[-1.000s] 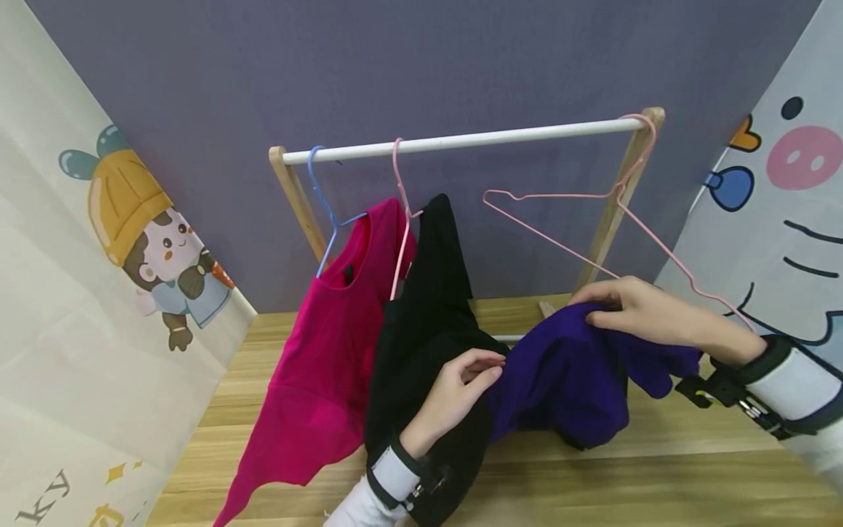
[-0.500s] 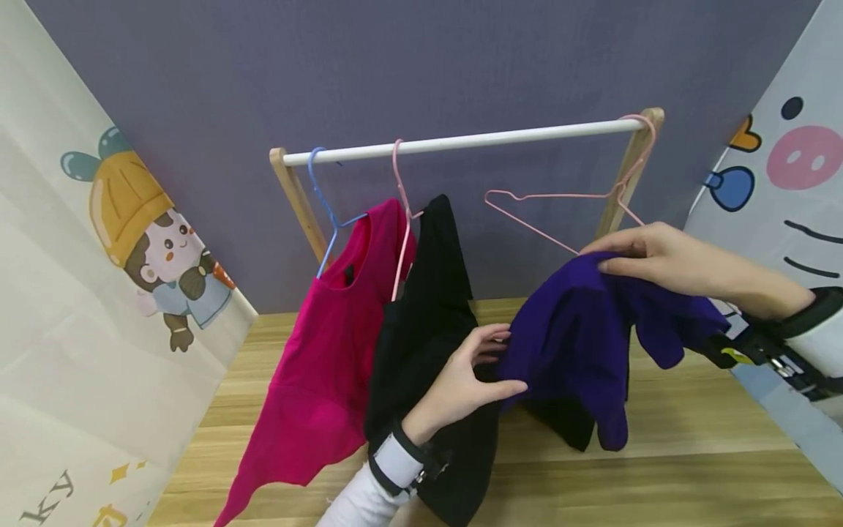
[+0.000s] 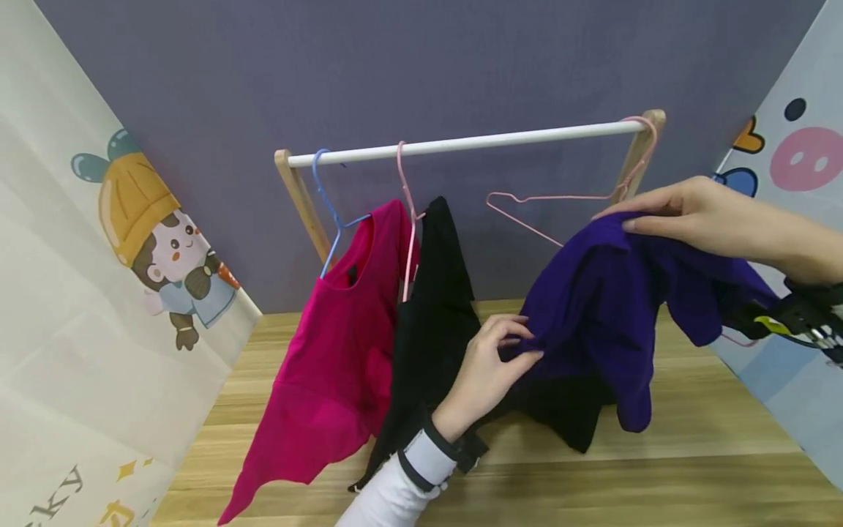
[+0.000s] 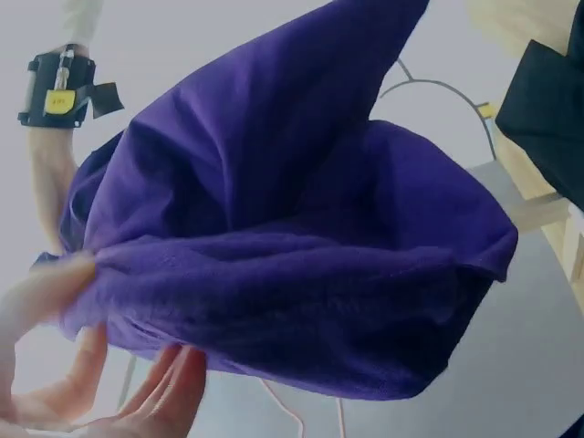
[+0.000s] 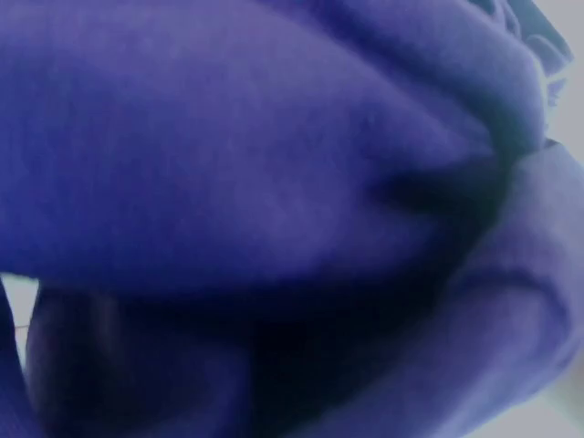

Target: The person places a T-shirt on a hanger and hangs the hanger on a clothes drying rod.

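A dark purple garment (image 3: pixel 586 307) hangs loosely folded between both hands, its exact cut hidden by the folds. My right hand (image 3: pixel 718 219) pinches its upper edge between thumb and fingers, high on the right in the head view. At its lower left edge, my left hand (image 3: pixel 490 366) holds the cloth between thumb and fingertips. In the left wrist view the thumb of the left hand (image 4: pixel 137 392) lies over the purple hem. Purple cloth (image 5: pixel 228 164) fills the right wrist view and hides the right fingers. Behind the right hand hangs a pink hanger (image 3: pixel 527 196), partly covered by the garment.
A white rail (image 3: pixel 514 139) on wooden posts spans the back. On it hang a magenta top (image 3: pixel 329 359) on a blue hanger (image 3: pixel 327 197) and a black garment (image 3: pixel 437 315) on another pink hanger (image 3: pixel 407 194). More black cloth (image 3: pixel 566 417) shows below the purple garment, above the wooden tabletop (image 3: pixel 691 468).
My right hand has risen and moved right, lifting the purple garment up in front of the pink hanger. My left hand opened, then closed on the garment's lower left edge, slightly farther right.
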`<action>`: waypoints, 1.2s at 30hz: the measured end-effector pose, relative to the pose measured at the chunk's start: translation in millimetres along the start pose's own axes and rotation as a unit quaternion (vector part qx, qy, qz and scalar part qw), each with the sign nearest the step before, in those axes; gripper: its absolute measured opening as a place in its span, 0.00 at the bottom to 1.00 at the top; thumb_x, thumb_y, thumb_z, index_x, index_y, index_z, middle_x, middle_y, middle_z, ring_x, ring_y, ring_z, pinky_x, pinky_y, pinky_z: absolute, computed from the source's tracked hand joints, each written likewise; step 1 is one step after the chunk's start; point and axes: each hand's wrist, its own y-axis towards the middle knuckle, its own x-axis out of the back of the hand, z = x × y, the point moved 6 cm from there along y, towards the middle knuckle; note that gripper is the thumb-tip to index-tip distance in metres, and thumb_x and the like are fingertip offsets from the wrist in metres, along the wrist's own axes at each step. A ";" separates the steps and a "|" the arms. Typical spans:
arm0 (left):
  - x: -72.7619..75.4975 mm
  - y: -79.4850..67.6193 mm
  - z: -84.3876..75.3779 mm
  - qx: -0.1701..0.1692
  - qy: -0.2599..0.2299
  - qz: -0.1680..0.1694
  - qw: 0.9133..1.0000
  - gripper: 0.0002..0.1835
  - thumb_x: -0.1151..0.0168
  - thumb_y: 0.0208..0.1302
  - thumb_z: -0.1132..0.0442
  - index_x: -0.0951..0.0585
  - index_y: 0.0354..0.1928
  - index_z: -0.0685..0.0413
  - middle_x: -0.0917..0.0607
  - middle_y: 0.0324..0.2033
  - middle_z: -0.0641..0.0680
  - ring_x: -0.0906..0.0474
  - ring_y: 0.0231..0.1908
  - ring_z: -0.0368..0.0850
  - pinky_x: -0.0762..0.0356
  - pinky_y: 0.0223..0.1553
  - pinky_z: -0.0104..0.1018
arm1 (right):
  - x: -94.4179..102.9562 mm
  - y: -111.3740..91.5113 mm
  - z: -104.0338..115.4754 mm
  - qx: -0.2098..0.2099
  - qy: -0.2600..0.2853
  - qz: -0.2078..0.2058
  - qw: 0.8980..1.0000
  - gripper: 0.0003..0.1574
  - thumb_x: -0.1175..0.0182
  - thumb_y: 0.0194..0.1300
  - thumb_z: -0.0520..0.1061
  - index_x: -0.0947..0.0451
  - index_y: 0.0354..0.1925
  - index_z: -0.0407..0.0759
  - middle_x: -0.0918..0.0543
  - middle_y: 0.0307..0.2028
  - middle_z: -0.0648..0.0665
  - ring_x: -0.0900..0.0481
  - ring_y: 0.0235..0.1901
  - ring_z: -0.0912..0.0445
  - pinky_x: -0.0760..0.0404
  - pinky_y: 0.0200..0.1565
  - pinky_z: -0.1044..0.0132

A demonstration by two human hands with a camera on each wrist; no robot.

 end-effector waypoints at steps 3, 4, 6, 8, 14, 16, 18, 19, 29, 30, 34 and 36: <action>9.6 4.2 0.6 0.009 -0.002 -0.038 0.999 0.08 0.37 0.49 0.70 0.23 0.33 0.61 0.20 0.38 0.59 0.25 0.40 0.46 0.23 0.40 0.37 | -2.2 -0.7 -3.9 0.000 0.013 0.010 1.000 0.17 0.50 0.63 0.39 0.28 0.50 0.39 0.20 0.30 0.41 0.31 0.15 0.56 0.34 0.18 0.70; 14.6 5.6 -3.0 0.010 0.002 -0.047 0.999 0.08 0.37 0.49 0.70 0.23 0.32 0.62 0.19 0.35 0.60 0.24 0.37 0.46 0.22 0.38 0.40 | -2.8 -0.9 -5.3 -0.002 0.011 0.011 1.000 0.16 0.50 0.62 0.39 0.28 0.50 0.38 0.20 0.29 0.42 0.30 0.16 0.58 0.33 0.19 0.71; 25.2 9.4 -10.5 0.011 0.004 -0.063 0.998 0.07 0.38 0.49 0.72 0.23 0.32 0.64 0.18 0.33 0.61 0.23 0.34 0.48 0.22 0.37 0.45 | -3.8 -1.6 -8.8 -0.005 0.006 0.012 1.000 0.16 0.49 0.62 0.39 0.28 0.49 0.37 0.19 0.30 0.43 0.28 0.19 0.59 0.32 0.22 0.75; 37.1 14.0 -19.0 0.012 0.005 -0.080 0.997 0.06 0.39 0.50 0.73 0.24 0.31 0.66 0.18 0.30 0.63 0.23 0.31 0.48 0.22 0.35 0.48 | -6.1 -1.1 -12.6 -0.007 0.007 0.016 1.000 0.16 0.49 0.62 0.38 0.28 0.48 0.35 0.20 0.29 0.44 0.27 0.21 0.60 0.32 0.23 0.76; 66.1 28.8 -27.3 0.012 0.007 -0.134 0.991 0.05 0.41 0.50 0.74 0.25 0.30 0.69 0.19 0.28 0.66 0.22 0.28 0.48 0.22 0.33 0.49 | -16.2 -2.3 -18.7 0.000 0.027 0.047 0.999 0.17 0.52 0.64 0.39 0.30 0.50 0.32 0.28 0.17 0.48 0.30 0.16 0.58 0.33 0.20 0.72; 73.1 33.2 -27.3 0.011 0.001 -0.143 0.990 0.05 0.41 0.50 0.74 0.24 0.31 0.69 0.18 0.28 0.66 0.22 0.29 0.49 0.23 0.33 0.51 | -19.5 -2.5 -19.9 0.003 0.028 0.056 0.998 0.17 0.52 0.64 0.40 0.30 0.50 0.34 0.24 0.19 0.48 0.28 0.19 0.60 0.31 0.23 0.74; 79.0 36.6 -28.0 0.009 -0.001 -0.148 0.989 0.05 0.41 0.51 0.74 0.24 0.31 0.69 0.18 0.28 0.67 0.22 0.29 0.49 0.23 0.34 0.52 | -22.6 -2.9 -21.9 0.003 0.022 0.063 0.998 0.16 0.53 0.65 0.40 0.28 0.49 0.35 0.19 0.28 0.45 0.26 0.26 0.63 0.29 0.28 0.75; 81.5 38.1 -28.1 0.007 -0.001 -0.149 0.989 0.05 0.41 0.51 0.74 0.24 0.31 0.69 0.18 0.28 0.67 0.22 0.29 0.49 0.23 0.34 0.52 | -24.0 -3.4 -23.3 0.001 0.019 0.067 0.998 0.16 0.53 0.65 0.41 0.28 0.48 0.36 0.18 0.32 0.44 0.26 0.29 0.64 0.28 0.31 0.76; 95.3 44.5 -26.1 0.000 -0.014 -0.151 0.988 0.06 0.43 0.52 0.75 0.24 0.33 0.70 0.19 0.30 0.68 0.24 0.28 0.46 0.26 0.32 0.41 | -40.2 -8.9 -29.4 0.014 0.036 0.115 0.993 0.15 0.59 0.68 0.40 0.27 0.46 0.42 0.21 0.41 0.43 0.26 0.38 0.64 0.22 0.38 0.61; 95.7 45.3 -26.1 -0.003 -0.016 -0.150 0.989 0.06 0.43 0.52 0.75 0.24 0.34 0.70 0.19 0.30 0.68 0.25 0.28 0.45 0.26 0.32 0.40 | -41.2 -9.5 -29.2 0.014 0.039 0.114 0.993 0.15 0.60 0.68 0.40 0.27 0.45 0.42 0.21 0.40 0.44 0.26 0.37 0.63 0.23 0.37 0.62; 96.6 48.7 -22.5 -0.015 -0.020 -0.142 0.989 0.06 0.43 0.52 0.74 0.23 0.34 0.69 0.19 0.31 0.67 0.25 0.29 0.43 0.26 0.34 0.44 | -42.5 -11.3 -30.1 0.011 0.045 0.100 0.994 0.14 0.61 0.68 0.38 0.27 0.41 0.42 0.22 0.34 0.47 0.26 0.33 0.60 0.25 0.36 0.62; 96.4 50.6 -13.1 -0.018 -0.014 -0.136 0.990 0.06 0.41 0.52 0.72 0.22 0.34 0.66 0.18 0.31 0.65 0.25 0.29 0.42 0.25 0.33 0.44 | -41.4 -12.0 -29.8 0.012 0.040 0.087 0.995 0.14 0.61 0.68 0.37 0.27 0.40 0.42 0.23 0.33 0.47 0.27 0.31 0.59 0.26 0.35 0.61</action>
